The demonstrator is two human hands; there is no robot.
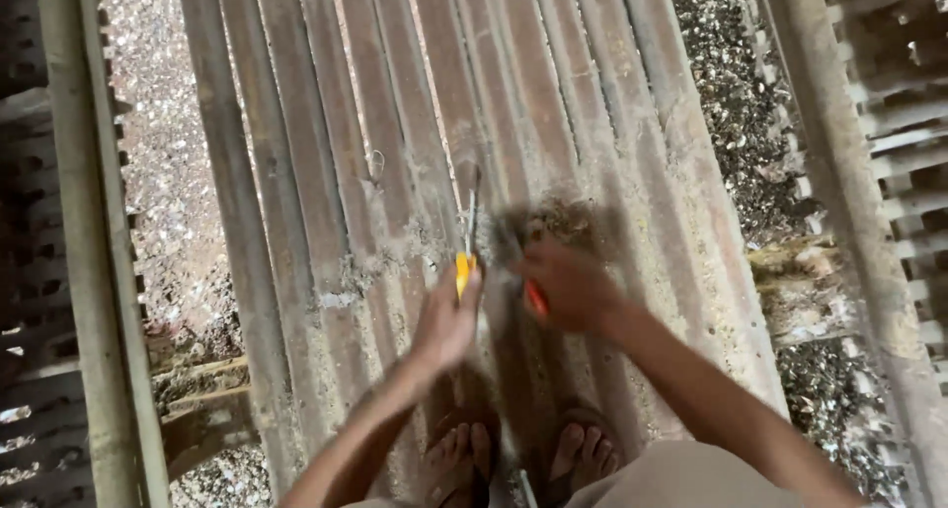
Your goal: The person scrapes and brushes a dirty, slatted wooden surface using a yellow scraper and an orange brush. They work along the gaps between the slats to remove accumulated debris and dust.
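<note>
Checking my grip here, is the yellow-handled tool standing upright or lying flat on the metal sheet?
Upright-ish: the yellow-handled tool is held in the left hand, metal tip on the corrugated sheet.

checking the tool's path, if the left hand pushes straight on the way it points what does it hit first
The left hand holds a yellow-handled screwdriver pointing up the picture. Going straight on, its tip would probably meet the rusty corrugated sheet first. How far the tip sits above the sheet is hard to judge.
</note>
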